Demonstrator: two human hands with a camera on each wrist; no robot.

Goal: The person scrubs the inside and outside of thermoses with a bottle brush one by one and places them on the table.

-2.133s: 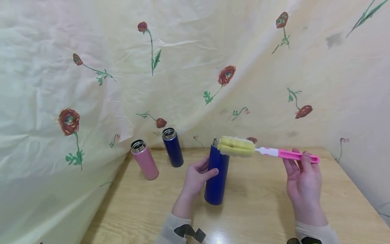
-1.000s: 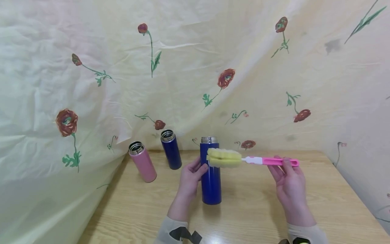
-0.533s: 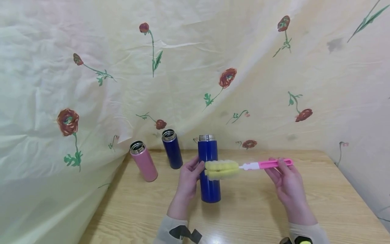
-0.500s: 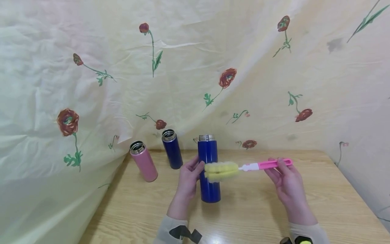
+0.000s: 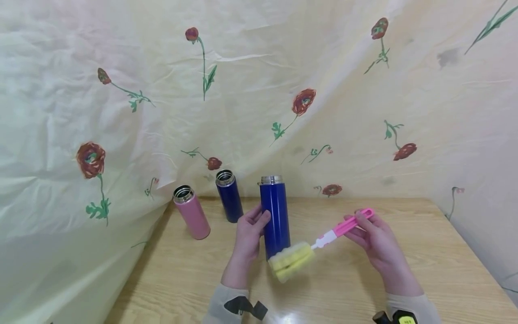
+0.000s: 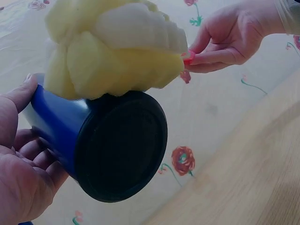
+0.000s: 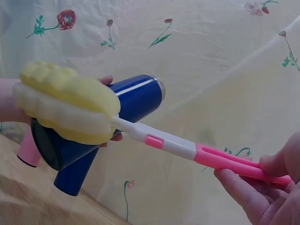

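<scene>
Bottle: tall blue bottle (image 5: 275,213) near the middle of the wooden table (image 5: 404,270), cap off, steel rim at the top; the left wrist view shows its dark base lifted clear of the wood.
Left hand: left hand (image 5: 247,234) grips the tall blue bottle from its left side, thumb and fingers curled round the body.
Right hand: right hand (image 5: 374,236) pinches the pink handle of the bottle brush (image 5: 323,240) between thumb and fingertips, to the right of the bottle.
Brush: pink handle slants from the far right down toward the near left, a white neck joins it to the yellow sponge head (image 5: 291,262).
Sponge head: lies against the lower part of the tall blue bottle, at its near right side, close to the base; in the wrist views it presses on the bottle wall.
Pink bottle: pink bottle (image 5: 192,213) stands open on the left part of the table, well apart from the hands.
Second blue bottle: shorter blue bottle (image 5: 229,196) stands open at the far edge, between the pink bottle and the tall one.
Backdrop: pale yellow cloth (image 5: 243,90) printed with red flowers hangs behind and left of the table.
Sleeves: beige cuffs at the near edge, each with a dark strap.
</scene>
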